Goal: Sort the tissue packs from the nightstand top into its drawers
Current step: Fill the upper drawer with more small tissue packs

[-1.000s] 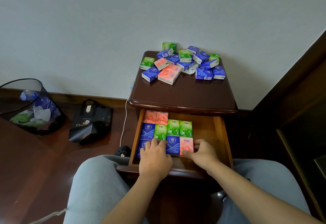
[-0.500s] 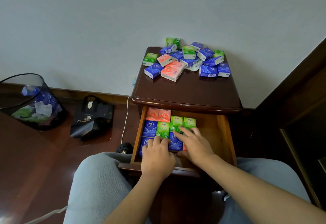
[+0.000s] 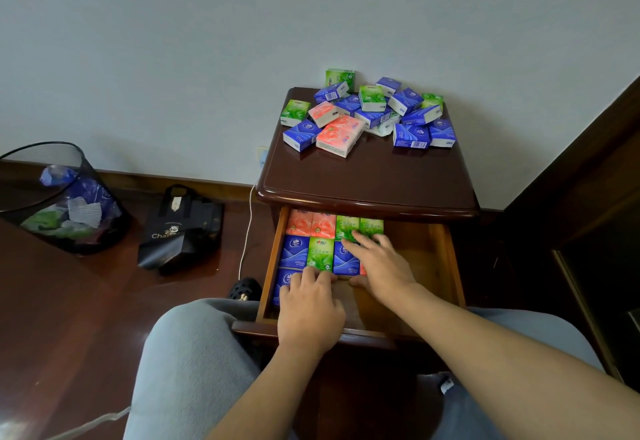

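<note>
Tissue packs point(image 3: 327, 254) in the drawer point(image 3: 445, 259) lie under your flat, empty hands — left hand point(image 3: 310, 308), right hand point(image 3: 379, 264) — so press rows snug, gently.

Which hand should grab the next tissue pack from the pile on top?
Probably the right hand. It lies flat and open on the packs in the drawer, reaching further back, nearer the pile of tissue packs on the nightstand top. The left hand sits at the drawer's front, fingers on the front row.
</note>
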Demonstrator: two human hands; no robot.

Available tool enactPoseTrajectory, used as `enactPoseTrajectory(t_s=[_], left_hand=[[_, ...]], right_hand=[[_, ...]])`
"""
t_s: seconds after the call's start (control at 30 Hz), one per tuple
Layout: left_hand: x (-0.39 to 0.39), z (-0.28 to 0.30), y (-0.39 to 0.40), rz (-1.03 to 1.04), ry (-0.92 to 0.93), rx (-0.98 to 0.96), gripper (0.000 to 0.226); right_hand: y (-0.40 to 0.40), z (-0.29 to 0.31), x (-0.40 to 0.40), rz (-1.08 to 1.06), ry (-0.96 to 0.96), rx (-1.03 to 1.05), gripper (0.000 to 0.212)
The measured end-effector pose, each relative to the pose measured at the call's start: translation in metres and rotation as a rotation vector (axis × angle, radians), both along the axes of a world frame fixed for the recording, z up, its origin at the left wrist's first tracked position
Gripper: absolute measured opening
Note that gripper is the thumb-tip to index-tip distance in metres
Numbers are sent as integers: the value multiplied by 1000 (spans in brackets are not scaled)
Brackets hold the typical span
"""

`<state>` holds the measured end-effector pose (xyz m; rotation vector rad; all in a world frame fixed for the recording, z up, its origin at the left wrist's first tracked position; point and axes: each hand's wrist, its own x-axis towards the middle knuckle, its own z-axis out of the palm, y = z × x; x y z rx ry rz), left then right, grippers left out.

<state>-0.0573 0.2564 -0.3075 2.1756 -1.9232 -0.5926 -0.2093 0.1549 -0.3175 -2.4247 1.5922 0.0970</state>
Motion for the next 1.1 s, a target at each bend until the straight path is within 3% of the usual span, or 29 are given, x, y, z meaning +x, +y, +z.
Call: enactPoseTrajectory(t_s=[0.13,0.23,0.33,0.5,0.83,0.93,1.0,1.1], left_hand=[[1,0,0,8,6,-1,42],[-1,0,0,16,0,-12,41],[-2,0,-1,27,-20,-2,43],[-2,0,-3,-1,-46,59,48],[-2,3,-4,-13,-16,103,51],[-2,3,-4,-11,-13,102,50],[-2,4,-4,-12,-11,107,50],[-2,5,-4,-13,-19,111,49]], right_hand=[[7,-5,-2,-77,-41,-56,104],[22,-14,-2,-349,-63,-157,114],[26,-20,-3,-627,-104,-85,109],[20,-28,-11,-740,-195,66,93],[13,-30,-12,-720,-220,42,91],[17,-30,-10,-704,-206,-26,108],[17,-28,-9,-596,-173,-109,119],[10,-24,-8,-279,-126,-108,109]])
